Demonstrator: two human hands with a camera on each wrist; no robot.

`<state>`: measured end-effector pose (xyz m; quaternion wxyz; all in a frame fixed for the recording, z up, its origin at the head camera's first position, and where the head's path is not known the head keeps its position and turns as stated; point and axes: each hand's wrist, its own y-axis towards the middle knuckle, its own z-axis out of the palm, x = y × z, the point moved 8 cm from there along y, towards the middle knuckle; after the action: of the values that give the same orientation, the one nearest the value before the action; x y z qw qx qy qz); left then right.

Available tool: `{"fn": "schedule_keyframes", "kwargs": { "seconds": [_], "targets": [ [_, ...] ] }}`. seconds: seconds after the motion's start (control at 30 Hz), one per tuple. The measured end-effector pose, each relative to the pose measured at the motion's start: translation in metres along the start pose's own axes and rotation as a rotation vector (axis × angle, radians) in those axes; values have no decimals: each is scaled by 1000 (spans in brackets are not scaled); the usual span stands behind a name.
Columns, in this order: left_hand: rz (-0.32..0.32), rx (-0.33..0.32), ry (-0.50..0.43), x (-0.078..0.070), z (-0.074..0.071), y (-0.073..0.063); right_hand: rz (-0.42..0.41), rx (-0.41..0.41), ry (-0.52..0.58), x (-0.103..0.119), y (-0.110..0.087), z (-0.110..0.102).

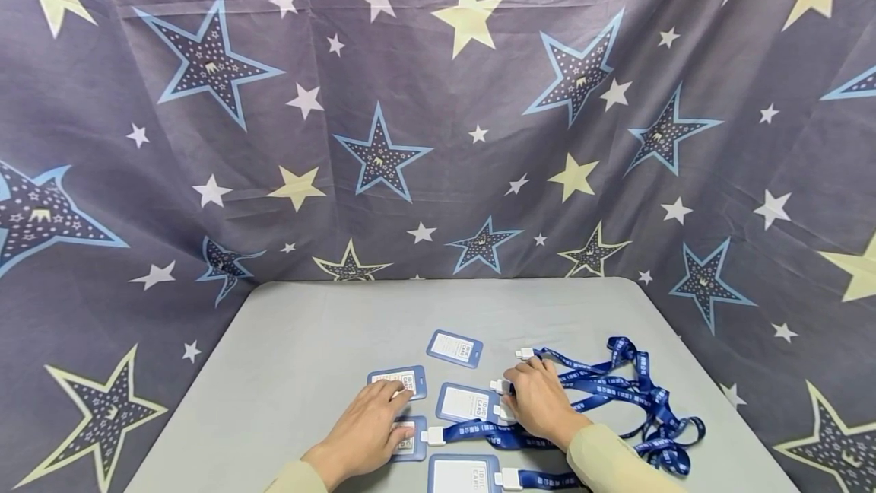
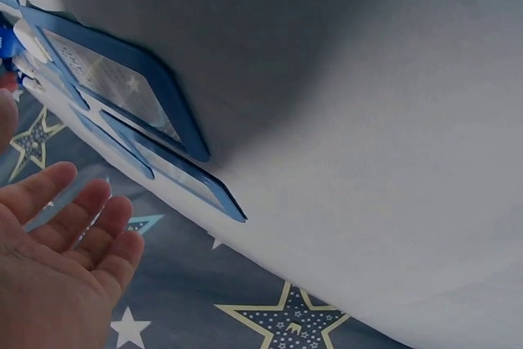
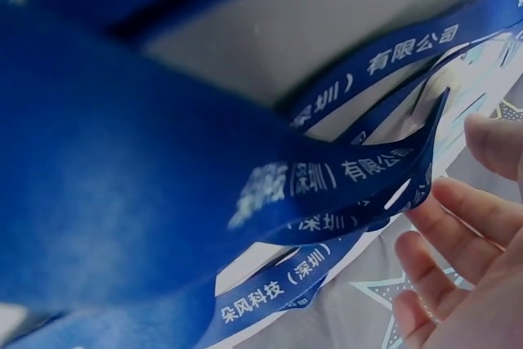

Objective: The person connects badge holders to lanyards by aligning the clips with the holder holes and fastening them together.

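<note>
In the head view my left hand [image 1: 369, 424] reaches over two blue-framed card holders. Its fingertips lie at the upper card holder [image 1: 421, 380], and its thumb is over the lower card holder [image 1: 409, 453]. The left wrist view shows those fingers loosely bent, with nothing between them. My right hand [image 1: 541, 398] is over the lanyards, beside the white clip [image 1: 499, 386] and the middle card holder [image 1: 465, 403]. Up close, its thumb and fingers are spread apart, fingertips against a blue lanyard [image 3: 372, 165]. A clip under that hand is partly hidden.
Farther back lies a separate card holder [image 1: 455, 348]. Another card holder [image 1: 464, 474] is at the near edge of view, clipped to a lanyard [image 1: 544, 479]. Tangled blue lanyards [image 1: 657, 402] spread to the right. A star-patterned cloth [image 1: 411, 82] stands behind the grey table [image 1: 308, 341].
</note>
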<state>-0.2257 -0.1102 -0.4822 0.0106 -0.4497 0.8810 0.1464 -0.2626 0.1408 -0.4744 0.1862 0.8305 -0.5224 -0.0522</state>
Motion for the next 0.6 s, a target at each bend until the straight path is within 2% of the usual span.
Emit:
{"fn": "schedule_keyframes", "kwargs": {
  "seconds": [0.43,0.6],
  "targets": [
    [-3,-1,-8,0,-3,-5,-10,-22,-20,1,2,-2],
    [-9,2,-4,1,-3,-6,1,-8,-39,0,2,-1]
  ]
}}
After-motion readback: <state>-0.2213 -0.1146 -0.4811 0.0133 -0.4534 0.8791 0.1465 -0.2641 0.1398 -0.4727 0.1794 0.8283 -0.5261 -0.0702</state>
